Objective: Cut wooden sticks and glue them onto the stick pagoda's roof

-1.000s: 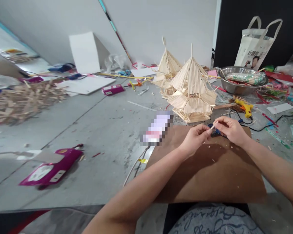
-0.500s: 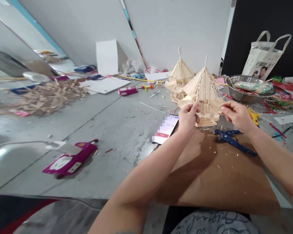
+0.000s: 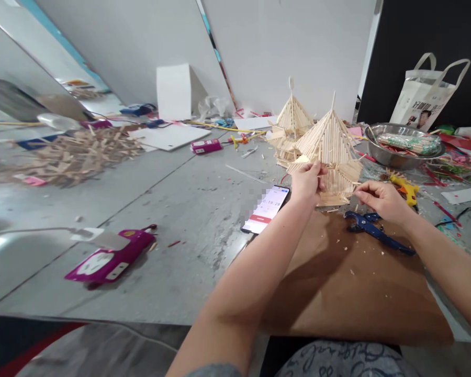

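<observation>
A small pavilion model [image 3: 332, 137] made of thin wooden sticks, with a pointed roof, stands in front of me. My left hand [image 3: 308, 184] is closed at its front left side, fingers against the eave and post. To the right of the model's base, my right hand [image 3: 380, 199] is pinched shut, fingertips close to the base edge; whatever is between them is too small to make out. Below that hand lie blue-handled pliers [image 3: 379, 233] on brown board [image 3: 361, 283]. Behind is a second stick pavilion [image 3: 292, 116].
A lit phone [image 3: 267, 209] lies left of the model. Right are a yellow glue gun [image 3: 407, 189], a metal bowl [image 3: 400, 157] of sticks and a white bag [image 3: 426, 97]. Purple power strips [image 3: 115, 256] and a heap of wood pieces [image 3: 86, 156] lie left.
My right hand has moved down a little, from beside the eave to beside the model's base. My left hand stays at the model's front left.
</observation>
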Available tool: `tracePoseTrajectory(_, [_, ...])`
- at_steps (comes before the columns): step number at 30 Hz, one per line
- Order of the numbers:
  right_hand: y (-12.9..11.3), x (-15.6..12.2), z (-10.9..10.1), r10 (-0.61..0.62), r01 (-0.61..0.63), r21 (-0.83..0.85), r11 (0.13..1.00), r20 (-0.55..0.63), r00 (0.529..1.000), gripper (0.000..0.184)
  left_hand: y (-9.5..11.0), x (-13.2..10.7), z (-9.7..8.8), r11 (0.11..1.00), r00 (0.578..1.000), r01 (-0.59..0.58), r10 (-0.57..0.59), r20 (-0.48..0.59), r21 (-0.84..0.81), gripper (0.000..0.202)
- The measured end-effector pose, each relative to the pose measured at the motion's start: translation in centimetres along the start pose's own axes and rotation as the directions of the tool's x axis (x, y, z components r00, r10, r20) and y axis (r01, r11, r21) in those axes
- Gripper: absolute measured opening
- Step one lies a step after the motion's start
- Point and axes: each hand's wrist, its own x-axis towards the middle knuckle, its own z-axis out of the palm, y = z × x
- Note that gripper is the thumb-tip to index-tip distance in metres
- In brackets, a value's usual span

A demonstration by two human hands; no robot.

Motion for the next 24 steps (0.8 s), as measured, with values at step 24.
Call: tracePoseTrajectory(24, [0.6, -0.7, -0.3, 0.003, -0.005, -0.092, 0.996, -0.019, 1.0, 0.022, -0.3, 0.4, 1.1, 0.985, 0.997, 0.067, -0.073, -0.033, -0.158, 0.019])
